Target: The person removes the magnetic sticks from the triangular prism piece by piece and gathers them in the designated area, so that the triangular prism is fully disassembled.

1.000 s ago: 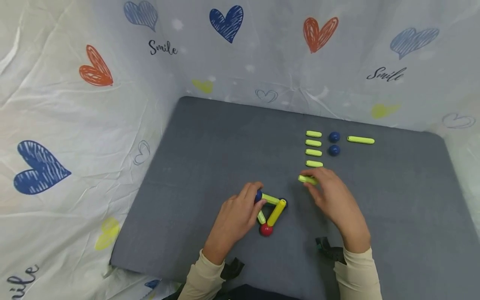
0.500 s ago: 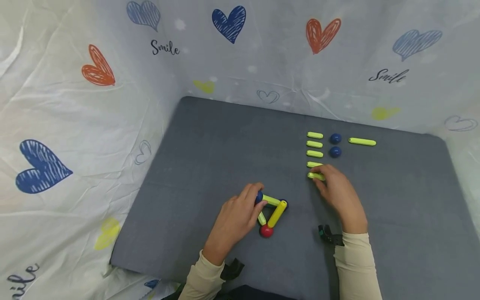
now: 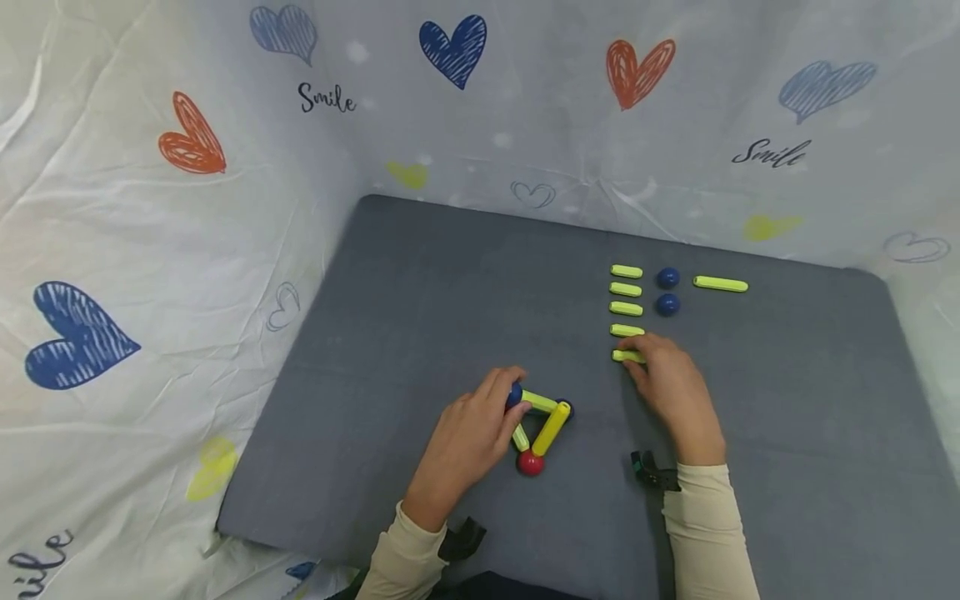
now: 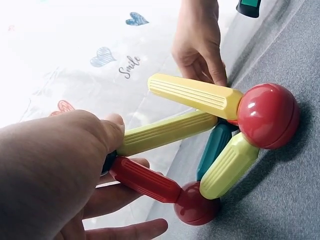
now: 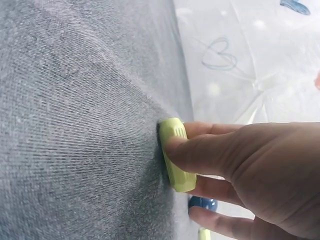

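Note:
My left hand (image 3: 468, 442) pinches a blue ball (image 3: 513, 395) at one corner of a frame of magnetic rods and balls. In the left wrist view this frame has a red rod (image 4: 147, 180), a teal rod (image 4: 214, 150), yellow-green rods, a yellow rod (image 4: 192, 95) and two red balls, one of them the nearer red ball (image 4: 268, 116). The yellow rod leans up from that ball, its far end apparently free. My right hand (image 3: 678, 392) holds a short yellow-green rod (image 5: 176, 155) between thumb and fingers, down at the cloth, at the near end of a column of similar rods.
Several short yellow-green rods (image 3: 626, 289) lie in a column on the grey table (image 3: 450, 275). Right of them sit two blue balls, the farther one (image 3: 667, 277) behind the nearer (image 3: 667, 304), then a longer yellow-green rod (image 3: 720, 284). A patterned sheet (image 3: 555, 108) rises behind.
My right hand has moved slightly right and brought the short rod down in line with the column. The left hand keeps its grip on the blue ball, almost still.

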`<state>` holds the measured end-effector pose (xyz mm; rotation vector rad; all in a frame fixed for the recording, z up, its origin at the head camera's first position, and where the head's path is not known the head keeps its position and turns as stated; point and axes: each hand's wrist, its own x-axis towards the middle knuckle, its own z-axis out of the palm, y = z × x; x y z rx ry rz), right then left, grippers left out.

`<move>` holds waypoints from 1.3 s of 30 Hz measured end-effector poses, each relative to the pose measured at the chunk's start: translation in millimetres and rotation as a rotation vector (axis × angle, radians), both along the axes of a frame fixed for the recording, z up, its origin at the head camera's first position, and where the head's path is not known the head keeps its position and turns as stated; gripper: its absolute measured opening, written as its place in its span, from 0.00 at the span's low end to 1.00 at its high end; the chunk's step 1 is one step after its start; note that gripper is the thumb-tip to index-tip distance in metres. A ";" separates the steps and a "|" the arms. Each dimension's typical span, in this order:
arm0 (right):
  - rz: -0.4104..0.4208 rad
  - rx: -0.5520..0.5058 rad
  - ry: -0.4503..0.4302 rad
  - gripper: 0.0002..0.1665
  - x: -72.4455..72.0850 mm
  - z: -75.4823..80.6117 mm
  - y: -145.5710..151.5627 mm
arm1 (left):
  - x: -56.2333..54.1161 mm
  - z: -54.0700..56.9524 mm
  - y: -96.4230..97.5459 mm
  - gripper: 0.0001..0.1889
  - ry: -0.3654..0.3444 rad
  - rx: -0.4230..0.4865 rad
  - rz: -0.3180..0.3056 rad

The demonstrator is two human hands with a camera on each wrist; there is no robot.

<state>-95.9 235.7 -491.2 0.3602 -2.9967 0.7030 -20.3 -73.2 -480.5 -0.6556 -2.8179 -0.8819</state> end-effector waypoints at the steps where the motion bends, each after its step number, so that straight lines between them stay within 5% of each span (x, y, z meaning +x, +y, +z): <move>1: -0.003 0.002 -0.002 0.13 0.4 -0.3 -0.7 | 0.5 -0.3 -0.7 0.22 0.000 0.005 0.001; 8: -0.023 0.020 0.020 0.17 7.1 8.9 -10.5 | 1.6 -1.5 -3.4 0.22 -0.001 0.015 -0.016; 12: 0.032 -0.028 0.024 0.18 22.0 22.1 -28.1 | 1.5 -1.1 -3.4 0.22 0.000 0.002 -0.021; 19: 0.164 -0.187 -0.116 0.22 57.5 35.5 -57.6 | 1.4 -0.7 -3.8 0.23 0.010 -0.008 -0.025; 25: 0.223 -0.254 -0.195 0.17 71.1 35.0 -70.1 | 1.1 -1.4 -3.7 0.24 0.022 -0.002 -0.019; 39: 0.195 -0.241 -0.236 0.15 107.2 38.6 -52.0 | 0.4 -4.7 -2.1 0.25 0.034 0.000 -0.002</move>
